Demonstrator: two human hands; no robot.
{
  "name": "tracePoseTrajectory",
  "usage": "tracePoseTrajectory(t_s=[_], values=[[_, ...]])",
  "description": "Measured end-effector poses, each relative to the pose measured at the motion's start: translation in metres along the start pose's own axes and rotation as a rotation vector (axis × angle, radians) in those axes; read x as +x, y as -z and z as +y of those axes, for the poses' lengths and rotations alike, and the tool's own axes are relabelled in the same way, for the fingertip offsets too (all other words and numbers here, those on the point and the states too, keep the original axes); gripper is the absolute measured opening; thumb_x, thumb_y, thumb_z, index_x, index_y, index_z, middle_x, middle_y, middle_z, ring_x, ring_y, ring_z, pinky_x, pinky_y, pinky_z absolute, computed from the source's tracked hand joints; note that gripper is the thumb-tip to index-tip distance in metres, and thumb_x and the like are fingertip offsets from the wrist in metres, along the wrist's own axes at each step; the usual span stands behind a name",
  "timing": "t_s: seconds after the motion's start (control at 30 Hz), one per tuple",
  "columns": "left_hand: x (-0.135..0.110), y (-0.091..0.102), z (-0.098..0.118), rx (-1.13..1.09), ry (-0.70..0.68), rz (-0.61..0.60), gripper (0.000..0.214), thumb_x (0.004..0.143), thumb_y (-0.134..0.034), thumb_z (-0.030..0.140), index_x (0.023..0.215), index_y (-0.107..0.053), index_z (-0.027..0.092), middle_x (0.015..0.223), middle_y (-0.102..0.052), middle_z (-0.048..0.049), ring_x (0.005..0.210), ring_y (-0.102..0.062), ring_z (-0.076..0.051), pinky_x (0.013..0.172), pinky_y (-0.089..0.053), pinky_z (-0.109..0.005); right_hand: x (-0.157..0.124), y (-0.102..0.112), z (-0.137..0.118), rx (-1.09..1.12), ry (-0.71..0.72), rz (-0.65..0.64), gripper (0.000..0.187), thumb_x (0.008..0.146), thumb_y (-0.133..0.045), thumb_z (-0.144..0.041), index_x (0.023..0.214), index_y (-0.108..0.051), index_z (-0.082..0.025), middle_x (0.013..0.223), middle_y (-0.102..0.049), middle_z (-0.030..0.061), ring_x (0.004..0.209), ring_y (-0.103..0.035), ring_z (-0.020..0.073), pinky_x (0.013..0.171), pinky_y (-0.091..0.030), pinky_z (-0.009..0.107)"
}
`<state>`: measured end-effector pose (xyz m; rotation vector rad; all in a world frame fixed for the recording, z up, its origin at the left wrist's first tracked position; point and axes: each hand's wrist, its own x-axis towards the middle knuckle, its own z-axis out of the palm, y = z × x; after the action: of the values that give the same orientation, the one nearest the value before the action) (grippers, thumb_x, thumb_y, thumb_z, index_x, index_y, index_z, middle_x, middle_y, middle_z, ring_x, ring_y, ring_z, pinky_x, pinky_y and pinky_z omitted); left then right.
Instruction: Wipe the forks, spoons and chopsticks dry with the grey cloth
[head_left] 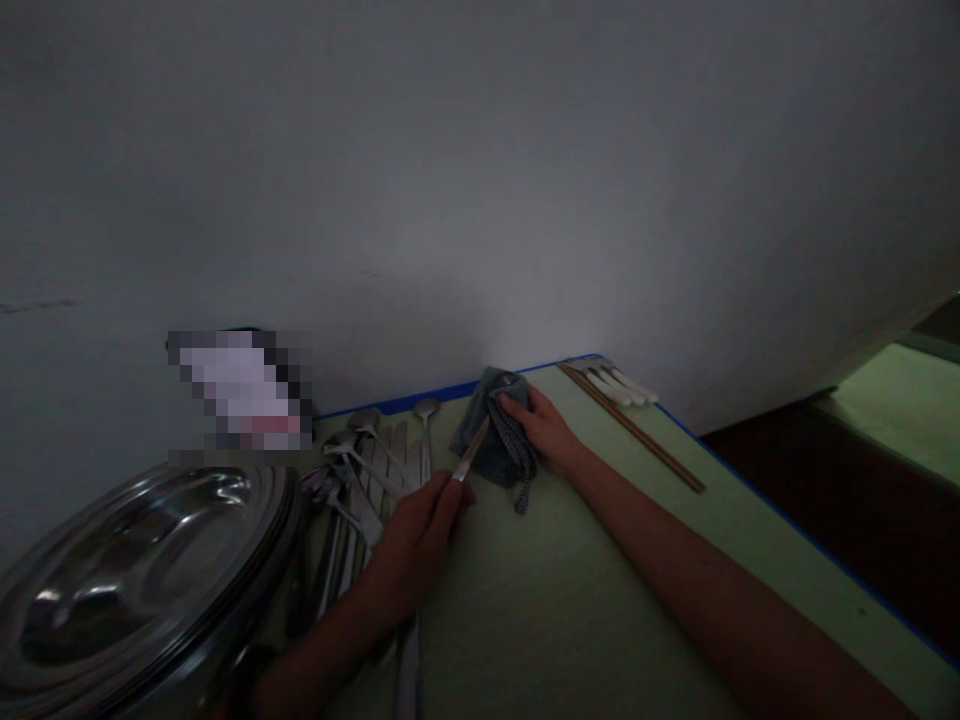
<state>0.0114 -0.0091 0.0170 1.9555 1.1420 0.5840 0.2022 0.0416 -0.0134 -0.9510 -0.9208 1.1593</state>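
My left hand point(420, 530) is closed round the lower end of a metal table knife point(471, 452), which slants up and to the right. The knife's upper part runs against a grey-blue cloth point(487, 460). My right hand point(549, 430) grips this cloth, thumb on top, and the folds hide part of what lies within. A small shiny metal bit shows at the cloth's top; I cannot tell what it belongs to. Beside and under my left forearm lie several metal spoons point(426, 410) and table knives point(409, 665).
Stacked metal trays point(161, 560) stand at the left, with a phone-like device point(244, 385), its screen blurred, behind them. Wooden chopsticks point(637, 430) and several white-handled forks point(622, 385) lie at the right. The pale green table point(570, 620) has a blue edge and meets a wall.
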Motion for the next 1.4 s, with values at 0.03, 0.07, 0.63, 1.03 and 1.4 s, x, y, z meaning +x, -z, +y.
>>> tracePoseTrajectory(t_s=[0.03, 0.07, 0.63, 1.03, 1.4], values=[[0.0, 0.0, 0.0, 0.007, -0.004, -0.017, 0.034, 0.09, -0.028, 0.039, 0.075, -0.051, 0.019, 0.057, -0.045, 0.0044, 0.055, -0.047, -0.014, 0.053, -0.035, -0.023, 0.0, 0.0, 0.0, 0.009, -0.001, 0.002, 0.03, 0.067, -0.067, -0.037, 0.093, -0.058, -0.024, 0.087, -0.065, -0.0024, 0.078, -0.06, 0.0147, 0.077, -0.047, 0.031], [0.0, 0.0, 0.0, 0.013, -0.008, -0.029, 0.034, 0.091, -0.028, 0.04, 0.075, -0.05, 0.019, 0.057, -0.045, 0.0046, 0.055, -0.046, -0.014, 0.053, -0.034, -0.023, 0.0, 0.0, 0.001, 0.02, 0.0, 0.005, 0.031, 0.066, -0.067, -0.036, 0.093, -0.058, -0.024, 0.086, -0.065, -0.0026, 0.077, -0.06, 0.0146, 0.077, -0.047, 0.031], [-0.002, -0.001, -0.004, 0.196, -0.121, -0.181, 0.03, 0.09, -0.033, 0.036, 0.073, -0.049, 0.018, 0.064, -0.053, 0.0026, 0.059, -0.052, -0.014, 0.054, -0.033, -0.024, 0.008, 0.004, 0.01, 0.04, 0.033, 0.038, 0.025, 0.076, -0.056, -0.046, 0.084, -0.061, -0.023, 0.088, -0.065, -0.0012, 0.091, -0.058, 0.0154, 0.09, -0.041, 0.032], [-0.003, 0.0, -0.001, 0.172, -0.09, -0.149, 0.029, 0.091, -0.032, 0.037, 0.074, -0.047, 0.019, 0.064, -0.052, 0.0029, 0.06, -0.052, -0.014, 0.055, -0.034, -0.024, 0.0, 0.004, -0.004, 0.046, -0.086, -0.116, 0.028, 0.065, -0.07, -0.035, 0.087, -0.059, -0.022, 0.08, -0.065, -0.0023, 0.071, -0.059, 0.0129, 0.074, -0.047, 0.029], [-0.003, 0.0, -0.003, 0.202, -0.145, -0.182, 0.033, 0.091, -0.032, 0.038, 0.072, -0.05, 0.018, 0.063, -0.054, 0.0025, 0.059, -0.052, -0.013, 0.054, -0.034, -0.023, 0.004, 0.002, -0.002, 0.192, -0.159, 0.017, 0.032, 0.069, -0.062, -0.05, 0.084, -0.061, -0.021, 0.084, -0.067, 0.0019, 0.091, -0.06, 0.0183, 0.081, -0.047, 0.033]])
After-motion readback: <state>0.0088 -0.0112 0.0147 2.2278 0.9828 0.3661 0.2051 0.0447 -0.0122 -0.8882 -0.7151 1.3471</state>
